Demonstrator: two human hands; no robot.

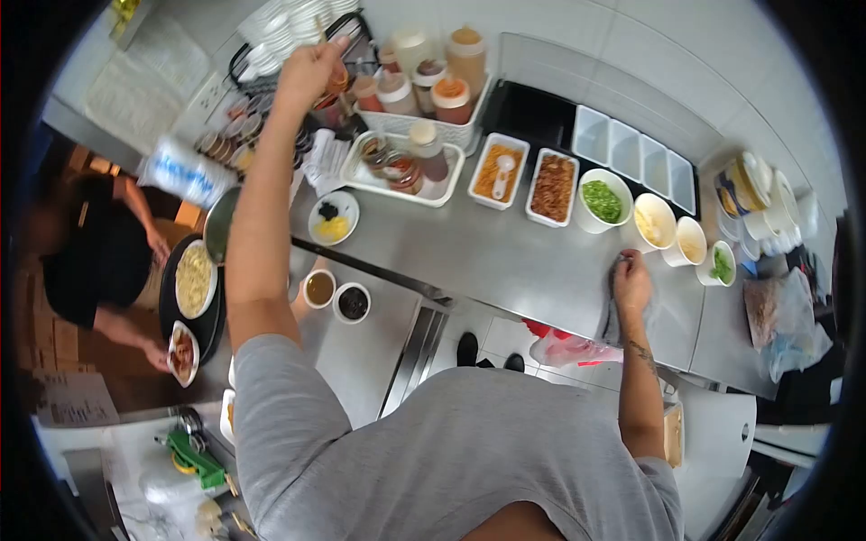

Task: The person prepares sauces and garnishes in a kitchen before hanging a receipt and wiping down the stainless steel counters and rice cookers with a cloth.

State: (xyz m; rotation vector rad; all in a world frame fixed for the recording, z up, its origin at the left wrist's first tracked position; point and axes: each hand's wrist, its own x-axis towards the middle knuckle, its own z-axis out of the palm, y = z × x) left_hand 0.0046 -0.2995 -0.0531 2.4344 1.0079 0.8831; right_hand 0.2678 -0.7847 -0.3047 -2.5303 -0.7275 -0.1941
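Note:
My left hand is raised over the back left of the counter, fingers closed, beside the squeeze bottles and a black wire rack. A thin stick-like piece shows above its knuckles; what it grips I cannot make out. Low at the counter's front edge, my right hand is closed on a grey cloth. Near it stand white tubs: one of chopped greens, one of pale yellow shreds, a smaller tub, and a cup of green leaves.
A white basket holds several bottles. Trays of orange crumbs and brown bits sit mid-counter. Another person at left holds a dish by a black tray. Partly hidden fingers touch a sauce cup.

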